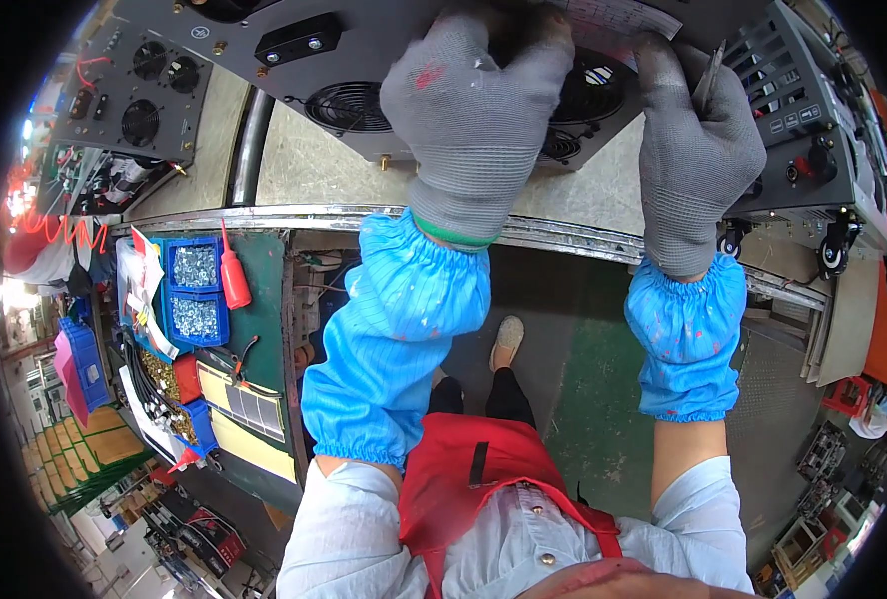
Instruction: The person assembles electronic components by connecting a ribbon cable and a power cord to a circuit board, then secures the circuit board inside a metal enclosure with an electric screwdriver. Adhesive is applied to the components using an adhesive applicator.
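My left hand (478, 125), in a grey knit glove, reaches to the dark panel of a machine cabinet (374, 55). Its fingertips are blurred and partly lost in shadow, so what they hold, if anything, is hidden. Between my two hands a white printed label (623, 22) lies along the panel, near the left fingertips. My right hand (698, 160), also gloved, has fingers bent at the label's right end. A thin pointed metal tool (708, 78) sticks up from its grip between thumb and fingers. Round black fan grilles (349, 105) show beside and below the left hand.
A second cabinet with casters (798, 165) stands at the right, another cabinet (139, 95) at the far left. Blue bins of small metal parts (196, 268) and a red squeeze bottle (234, 275) rest on the green bench at left. A metal-edged rail (573, 237) runs along the work surface.
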{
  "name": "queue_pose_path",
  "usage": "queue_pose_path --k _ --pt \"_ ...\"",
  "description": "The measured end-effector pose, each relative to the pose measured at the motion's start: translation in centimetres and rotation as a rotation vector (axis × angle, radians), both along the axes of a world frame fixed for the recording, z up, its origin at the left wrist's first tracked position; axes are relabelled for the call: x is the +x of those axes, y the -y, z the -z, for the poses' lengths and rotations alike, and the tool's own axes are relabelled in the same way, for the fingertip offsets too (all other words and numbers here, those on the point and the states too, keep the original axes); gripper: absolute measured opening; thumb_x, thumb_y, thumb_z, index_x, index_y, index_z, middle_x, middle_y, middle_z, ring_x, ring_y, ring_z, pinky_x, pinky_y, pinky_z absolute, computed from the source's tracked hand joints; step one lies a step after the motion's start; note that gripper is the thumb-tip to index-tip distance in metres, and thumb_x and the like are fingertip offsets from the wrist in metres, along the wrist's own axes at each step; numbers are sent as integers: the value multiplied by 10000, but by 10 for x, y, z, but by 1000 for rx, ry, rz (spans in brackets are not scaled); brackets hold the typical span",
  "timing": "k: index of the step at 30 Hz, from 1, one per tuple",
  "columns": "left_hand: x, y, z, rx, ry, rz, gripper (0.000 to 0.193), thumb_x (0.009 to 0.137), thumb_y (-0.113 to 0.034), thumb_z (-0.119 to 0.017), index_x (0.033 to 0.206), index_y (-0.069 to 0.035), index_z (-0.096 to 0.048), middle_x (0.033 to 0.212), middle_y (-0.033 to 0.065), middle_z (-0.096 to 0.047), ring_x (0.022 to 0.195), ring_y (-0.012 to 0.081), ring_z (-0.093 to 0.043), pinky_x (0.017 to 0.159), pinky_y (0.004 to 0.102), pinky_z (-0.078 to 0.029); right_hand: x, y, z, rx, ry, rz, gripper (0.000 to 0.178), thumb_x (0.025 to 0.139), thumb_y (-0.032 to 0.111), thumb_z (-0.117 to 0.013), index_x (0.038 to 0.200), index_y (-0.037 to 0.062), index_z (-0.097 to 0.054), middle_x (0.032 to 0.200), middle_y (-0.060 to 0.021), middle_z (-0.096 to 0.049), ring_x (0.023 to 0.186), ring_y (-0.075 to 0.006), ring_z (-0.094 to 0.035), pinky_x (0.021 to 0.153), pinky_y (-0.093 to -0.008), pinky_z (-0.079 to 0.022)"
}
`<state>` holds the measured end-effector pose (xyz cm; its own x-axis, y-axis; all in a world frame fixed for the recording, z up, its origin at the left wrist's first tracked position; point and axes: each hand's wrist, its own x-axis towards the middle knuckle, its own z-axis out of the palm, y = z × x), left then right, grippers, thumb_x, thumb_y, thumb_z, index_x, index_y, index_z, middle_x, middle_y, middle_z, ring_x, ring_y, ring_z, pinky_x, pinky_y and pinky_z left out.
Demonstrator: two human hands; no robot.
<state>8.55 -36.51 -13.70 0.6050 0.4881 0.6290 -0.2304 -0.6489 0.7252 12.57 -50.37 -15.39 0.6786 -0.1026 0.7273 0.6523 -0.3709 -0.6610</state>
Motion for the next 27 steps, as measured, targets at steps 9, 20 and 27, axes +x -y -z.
queue_pose_path --k 9,20,27 --pt "-33 0 13 -1124 275 898 326 911 -74 -464 1195 50 -568 1157 210 -622 1014 350 -656 816 400 -571 -2 37 -4 427 -460 -154 302 969 288 -579 1068 14 -658 763 -42 -625 554 -35 -452 484 -194 -354" --pt "20 77 17 -767 -131 1018 357 881 -76 -509 1199 78 -564 1117 191 -644 966 283 -675 801 355 -570 -11 86 9 -240 -595 -373 205 913 139 -548 1075 65 -649 740 -25 -523 589 -69 -463 498 -234 -361" --pt "-6 96 -50 -865 -518 915 409 878 -190 -584 1197 66 -606 1061 156 -668 880 199 -656 739 319 -542 -108 141 41 123 -1434 -439 185 872 139 -575 997 4 -597 765 -73 -620 566 -104 -559 469 -259 -430"
